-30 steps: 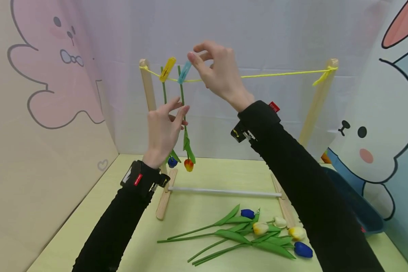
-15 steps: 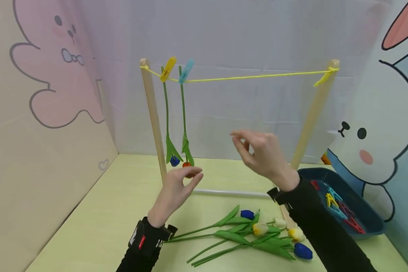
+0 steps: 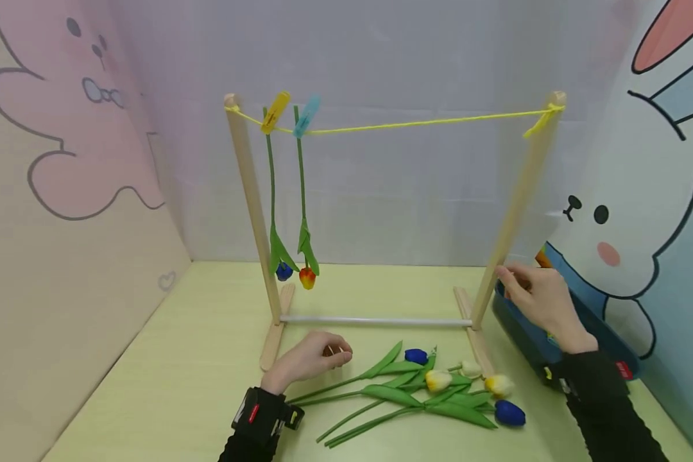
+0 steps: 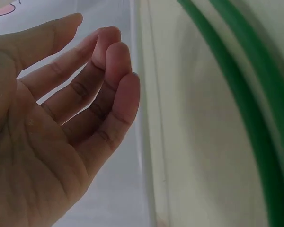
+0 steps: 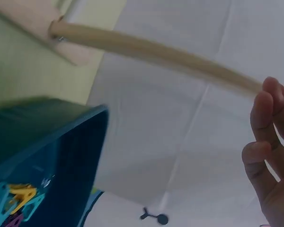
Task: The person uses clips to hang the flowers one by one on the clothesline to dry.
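Observation:
My left hand (image 3: 312, 360) is low over the table, fingers loosely bent with nothing in them, beside the green stems of the tulips. In the left wrist view its palm and fingers (image 4: 125, 99) show bare, and two stems (image 4: 236, 90) curve past at the right. My right hand (image 3: 539, 301) is over the dark blue basin (image 3: 514, 324), fingers loosely bent and holding nothing. Clothespins (image 5: 21, 196) lie in that basin. Artificial tulips (image 3: 439, 380), blue, white and yellow, lie in a pile on the table.
A wooden frame (image 3: 251, 205) carries a yellow string (image 3: 393, 124). A yellow clothespin (image 3: 276, 113) and a light blue clothespin (image 3: 307, 116) hang a blue tulip (image 3: 284, 271) and an orange-red tulip (image 3: 307, 278) upside down from it. A white rod (image 3: 375, 320) joins the frame's feet.
Both hands have left the hanging tulips. The left has come down to the stems on the table; the right has moved down and right to the basin. The view has shifted slightly.

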`<move>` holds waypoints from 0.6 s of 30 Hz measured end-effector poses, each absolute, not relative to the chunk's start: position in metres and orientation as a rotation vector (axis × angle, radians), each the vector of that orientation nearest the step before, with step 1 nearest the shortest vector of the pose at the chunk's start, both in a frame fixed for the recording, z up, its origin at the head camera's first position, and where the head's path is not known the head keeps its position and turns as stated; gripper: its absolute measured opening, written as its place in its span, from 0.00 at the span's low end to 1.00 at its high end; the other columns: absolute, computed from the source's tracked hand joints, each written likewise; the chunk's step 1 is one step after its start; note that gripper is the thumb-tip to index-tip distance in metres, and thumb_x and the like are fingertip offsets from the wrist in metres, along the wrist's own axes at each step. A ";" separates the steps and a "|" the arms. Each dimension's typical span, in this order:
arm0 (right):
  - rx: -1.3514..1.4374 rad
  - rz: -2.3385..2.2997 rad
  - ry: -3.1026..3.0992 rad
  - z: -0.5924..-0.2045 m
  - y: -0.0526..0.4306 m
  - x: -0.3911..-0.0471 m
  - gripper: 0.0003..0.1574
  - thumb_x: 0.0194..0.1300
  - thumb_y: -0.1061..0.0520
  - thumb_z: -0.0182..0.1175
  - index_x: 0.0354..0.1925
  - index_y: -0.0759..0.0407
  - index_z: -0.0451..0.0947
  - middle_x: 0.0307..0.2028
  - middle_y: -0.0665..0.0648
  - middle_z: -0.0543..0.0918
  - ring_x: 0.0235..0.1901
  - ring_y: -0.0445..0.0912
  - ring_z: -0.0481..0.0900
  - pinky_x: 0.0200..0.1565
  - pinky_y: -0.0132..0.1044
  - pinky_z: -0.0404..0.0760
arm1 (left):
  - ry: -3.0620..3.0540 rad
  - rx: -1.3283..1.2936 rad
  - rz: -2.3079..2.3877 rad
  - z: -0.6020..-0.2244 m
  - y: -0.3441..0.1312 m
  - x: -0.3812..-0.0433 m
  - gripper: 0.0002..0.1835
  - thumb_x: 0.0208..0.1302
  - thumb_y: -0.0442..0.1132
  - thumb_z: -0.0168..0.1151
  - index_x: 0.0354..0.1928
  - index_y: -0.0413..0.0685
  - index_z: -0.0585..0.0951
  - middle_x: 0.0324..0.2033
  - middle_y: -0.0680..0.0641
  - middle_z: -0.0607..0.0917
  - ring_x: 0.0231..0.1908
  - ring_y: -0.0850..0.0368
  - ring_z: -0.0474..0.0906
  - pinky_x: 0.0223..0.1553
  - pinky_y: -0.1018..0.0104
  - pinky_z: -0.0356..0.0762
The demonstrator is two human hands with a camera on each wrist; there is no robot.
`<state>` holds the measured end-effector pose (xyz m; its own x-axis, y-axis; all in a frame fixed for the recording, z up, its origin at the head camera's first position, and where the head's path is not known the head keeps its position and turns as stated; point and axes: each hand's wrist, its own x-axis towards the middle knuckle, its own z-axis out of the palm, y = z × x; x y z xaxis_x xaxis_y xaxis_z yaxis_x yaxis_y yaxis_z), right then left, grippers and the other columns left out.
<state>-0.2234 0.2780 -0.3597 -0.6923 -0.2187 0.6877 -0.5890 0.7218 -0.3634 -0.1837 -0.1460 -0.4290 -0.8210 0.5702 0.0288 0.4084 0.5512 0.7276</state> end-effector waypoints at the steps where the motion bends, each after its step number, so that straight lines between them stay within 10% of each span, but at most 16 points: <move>1: 0.551 0.759 -2.348 -0.362 0.287 -0.224 0.10 0.74 0.56 0.59 0.42 0.60 0.84 0.18 0.46 0.77 0.18 0.32 0.68 0.27 0.31 0.64 | 2.563 0.817 1.106 -0.431 -0.146 -0.184 0.12 0.74 0.42 0.59 0.46 0.41 0.86 0.33 0.49 0.86 0.30 0.68 0.77 0.33 0.73 0.75; 18: 0.239 0.428 -3.324 -0.364 0.366 -0.253 0.20 0.71 0.53 0.58 0.48 0.72 0.79 0.39 0.70 0.82 0.33 0.56 0.79 0.34 0.51 0.77 | 2.454 0.699 1.091 -0.444 -0.146 -0.186 0.10 0.72 0.42 0.61 0.44 0.42 0.84 0.30 0.47 0.85 0.31 0.60 0.78 0.31 0.70 0.74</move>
<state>-0.2525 0.3662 -0.3641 -0.9661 -0.1669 -0.1967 -0.1117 0.9579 -0.2644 -0.1862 -0.1461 -0.4436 -0.8109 0.5716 -0.1254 0.2898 0.5784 0.7625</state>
